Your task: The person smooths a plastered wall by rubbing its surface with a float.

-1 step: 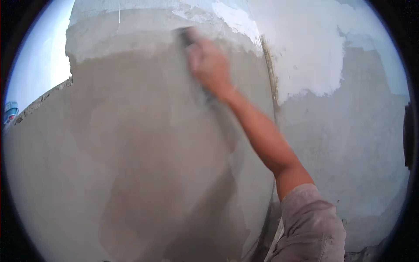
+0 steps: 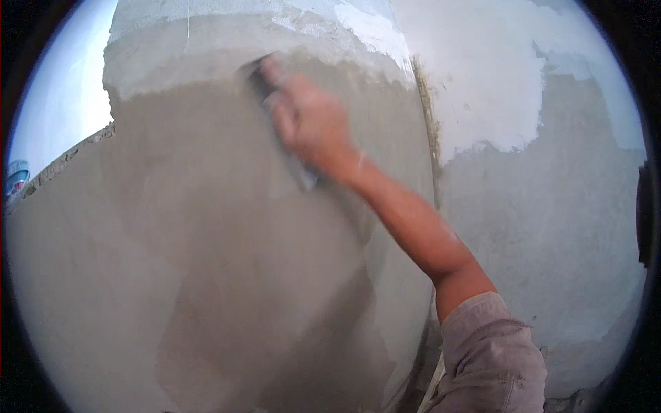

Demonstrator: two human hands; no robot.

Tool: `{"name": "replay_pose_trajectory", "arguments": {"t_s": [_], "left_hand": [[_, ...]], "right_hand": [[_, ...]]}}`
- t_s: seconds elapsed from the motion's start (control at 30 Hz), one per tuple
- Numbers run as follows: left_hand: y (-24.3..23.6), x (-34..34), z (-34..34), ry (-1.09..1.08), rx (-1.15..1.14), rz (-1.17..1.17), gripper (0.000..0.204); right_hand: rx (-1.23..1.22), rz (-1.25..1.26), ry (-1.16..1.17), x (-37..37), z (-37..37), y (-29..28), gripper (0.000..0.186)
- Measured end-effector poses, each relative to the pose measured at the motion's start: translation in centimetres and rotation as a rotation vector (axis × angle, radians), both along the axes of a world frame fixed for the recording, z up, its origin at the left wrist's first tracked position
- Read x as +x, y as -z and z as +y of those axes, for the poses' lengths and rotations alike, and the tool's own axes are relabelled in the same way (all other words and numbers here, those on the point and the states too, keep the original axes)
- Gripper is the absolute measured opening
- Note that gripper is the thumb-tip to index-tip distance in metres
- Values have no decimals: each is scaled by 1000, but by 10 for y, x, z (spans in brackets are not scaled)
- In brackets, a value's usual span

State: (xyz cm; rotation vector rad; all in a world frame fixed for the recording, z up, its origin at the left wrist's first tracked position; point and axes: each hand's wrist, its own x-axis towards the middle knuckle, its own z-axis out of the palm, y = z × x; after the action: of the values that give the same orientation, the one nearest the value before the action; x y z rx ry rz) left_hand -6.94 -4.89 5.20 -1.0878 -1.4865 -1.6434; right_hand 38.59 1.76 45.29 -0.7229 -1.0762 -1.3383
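My right hand (image 2: 310, 120) reaches up and presses a flat plastering trowel (image 2: 299, 172) against a wall of wet grey plaster (image 2: 227, 261). The fingers are closed on the trowel's handle. The blade's dark upper end (image 2: 256, 72) sits just under a rough, paler band of plaster (image 2: 193, 51) along the top of the wall. My forearm runs down to the lower right into a rolled grey sleeve (image 2: 489, 358). My left hand is out of the picture.
A vertical corner edge (image 2: 427, 138) divides the smooth wet face from a rougher grey wall (image 2: 551, 241) on the right, which carries a white patch (image 2: 475, 82) at its top. Open sky (image 2: 62, 103) shows at the upper left, beyond a sloping wall edge (image 2: 69, 155).
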Motion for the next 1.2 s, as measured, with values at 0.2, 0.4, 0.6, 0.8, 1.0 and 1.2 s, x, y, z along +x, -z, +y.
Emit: {"name": "replay_pose_trajectory", "arguments": {"t_s": [0.2,0.4,0.6,0.8,1.0,1.2], "left_hand": [[3,-5,6,-20,27,35,71],[4,0,5,-33,-7,-29,74],[7,-6,7,-21,-5,-6,73],[14,-9,16,-17,58,25,68],[11,-11,18,-60,107,72,66],[14,-17,11,-41,57,74,65]], "right_hand": [[-132,505,90,42,-16,-11,47],[-183,99,93,-4,-28,-63,48],[-319,139,197,-8,-47,-80,47],[-345,169,269,-5,-54,-96,47],[-491,285,116,-35,-59,-113,49],[-127,-61,37,-11,-7,-38,50]]}}
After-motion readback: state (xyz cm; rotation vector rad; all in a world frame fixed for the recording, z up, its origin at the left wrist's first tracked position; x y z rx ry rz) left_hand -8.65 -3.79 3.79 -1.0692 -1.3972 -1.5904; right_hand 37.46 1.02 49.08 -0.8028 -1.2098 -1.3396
